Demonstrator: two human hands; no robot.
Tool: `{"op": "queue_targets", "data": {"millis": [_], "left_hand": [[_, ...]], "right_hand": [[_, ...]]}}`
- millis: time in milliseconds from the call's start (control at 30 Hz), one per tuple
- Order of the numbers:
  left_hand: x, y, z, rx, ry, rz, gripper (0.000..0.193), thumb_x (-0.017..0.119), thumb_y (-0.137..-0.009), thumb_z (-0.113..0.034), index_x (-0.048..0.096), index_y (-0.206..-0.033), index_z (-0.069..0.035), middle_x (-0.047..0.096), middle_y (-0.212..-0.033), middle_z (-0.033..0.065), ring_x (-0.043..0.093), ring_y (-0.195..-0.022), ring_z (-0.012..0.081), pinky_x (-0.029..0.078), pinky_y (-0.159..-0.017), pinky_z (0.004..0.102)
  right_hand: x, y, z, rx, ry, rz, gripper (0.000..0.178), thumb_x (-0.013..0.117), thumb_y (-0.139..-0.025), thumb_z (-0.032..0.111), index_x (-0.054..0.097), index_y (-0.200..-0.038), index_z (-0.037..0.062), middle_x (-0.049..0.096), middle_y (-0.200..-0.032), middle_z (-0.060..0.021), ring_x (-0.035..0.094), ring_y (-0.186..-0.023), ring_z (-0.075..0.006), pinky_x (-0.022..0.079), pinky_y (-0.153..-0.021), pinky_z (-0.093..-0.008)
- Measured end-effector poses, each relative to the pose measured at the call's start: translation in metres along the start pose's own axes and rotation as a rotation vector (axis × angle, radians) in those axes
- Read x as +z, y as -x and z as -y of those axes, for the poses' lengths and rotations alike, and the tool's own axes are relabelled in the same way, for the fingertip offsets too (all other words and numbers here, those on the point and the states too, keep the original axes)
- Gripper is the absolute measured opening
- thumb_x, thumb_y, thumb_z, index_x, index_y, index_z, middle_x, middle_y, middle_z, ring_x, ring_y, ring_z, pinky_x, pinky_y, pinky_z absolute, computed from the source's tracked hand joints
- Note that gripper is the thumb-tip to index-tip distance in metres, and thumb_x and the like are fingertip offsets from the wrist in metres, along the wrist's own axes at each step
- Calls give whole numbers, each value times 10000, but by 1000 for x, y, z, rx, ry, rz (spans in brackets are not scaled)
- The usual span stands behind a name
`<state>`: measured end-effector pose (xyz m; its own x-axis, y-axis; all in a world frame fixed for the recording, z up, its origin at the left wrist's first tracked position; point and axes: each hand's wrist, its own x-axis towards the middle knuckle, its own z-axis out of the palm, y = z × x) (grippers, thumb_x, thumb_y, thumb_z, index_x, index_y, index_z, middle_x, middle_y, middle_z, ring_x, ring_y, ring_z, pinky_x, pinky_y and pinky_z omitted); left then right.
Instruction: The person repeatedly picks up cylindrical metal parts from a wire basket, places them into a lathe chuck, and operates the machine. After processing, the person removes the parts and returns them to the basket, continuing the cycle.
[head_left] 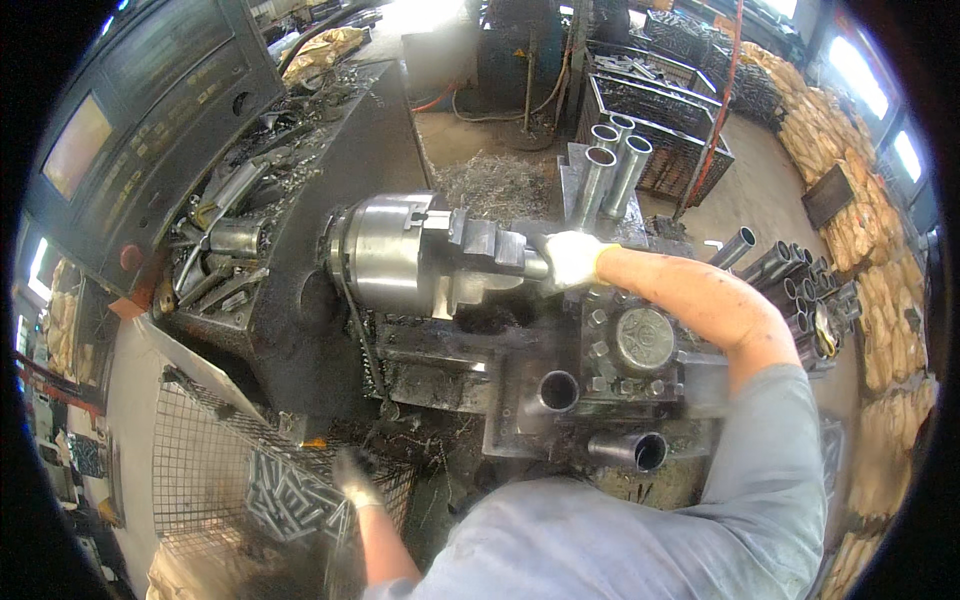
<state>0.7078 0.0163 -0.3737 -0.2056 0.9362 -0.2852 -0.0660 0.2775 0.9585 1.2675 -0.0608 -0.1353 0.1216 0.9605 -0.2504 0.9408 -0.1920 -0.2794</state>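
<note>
My right hand, in a white glove, closes round the end of a metal tube. That tube sits in line with the jaws of a lathe chuck. How deep it reaches into the jaws is hidden. Low on the left, my gloved left hand is beside the rim of a wire basket. Its fingers are dark and smeared, so what they touch cannot be made out. Short metal pieces lie in the basket.
Right of the chuck is a tool post with bolts. One tube stands and another lies near me. Several tubes stand behind the hand, more tubes at right. Metal shavings are heaped behind the chuck.
</note>
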Motion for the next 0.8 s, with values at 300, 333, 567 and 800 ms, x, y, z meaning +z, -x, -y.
{"op": "queue_targets", "data": {"millis": [300,333,567,800], "left_hand": [[-69,-81,-50,-501,479,245,487,473,-1088,-578,592,-784,-217,543,-665,-39,484,-586,149,403,-542,320],[-73,-86,-51,-537,501,288,453,496,-1087,-553,603,-802,-218,552,-672,-44,497,-592,140,417,-542,305],[-72,-100,-33,-218,173,156,240,587,-1082,-391,655,-1073,-161,592,-822,-29,556,-685,128,442,-545,291],[-23,-36,-168,1418,-539,-350,391,728,-1004,-140,635,-1312,82,711,-1242,290,725,-1152,396,619,-790,479]], "right_hand": [[-2,-24,-11,171,-73,148,515,854,-722,408,788,-1018,-9,795,-921,-152,748,-800,-267,593,-731,-428],[1,-28,-8,115,-131,110,574,861,-723,410,777,-1104,-11,801,-1006,-171,758,-874,-265,601,-783,-422],[-28,43,9,167,-25,-137,751,769,-848,421,582,-1454,18,722,-1281,-250,701,-1167,-398,567,-1004,-438],[-12,233,53,448,-539,-890,413,726,-959,209,697,-1297,-28,778,-1010,-137,714,-931,-173,565,-891,-331]]}}
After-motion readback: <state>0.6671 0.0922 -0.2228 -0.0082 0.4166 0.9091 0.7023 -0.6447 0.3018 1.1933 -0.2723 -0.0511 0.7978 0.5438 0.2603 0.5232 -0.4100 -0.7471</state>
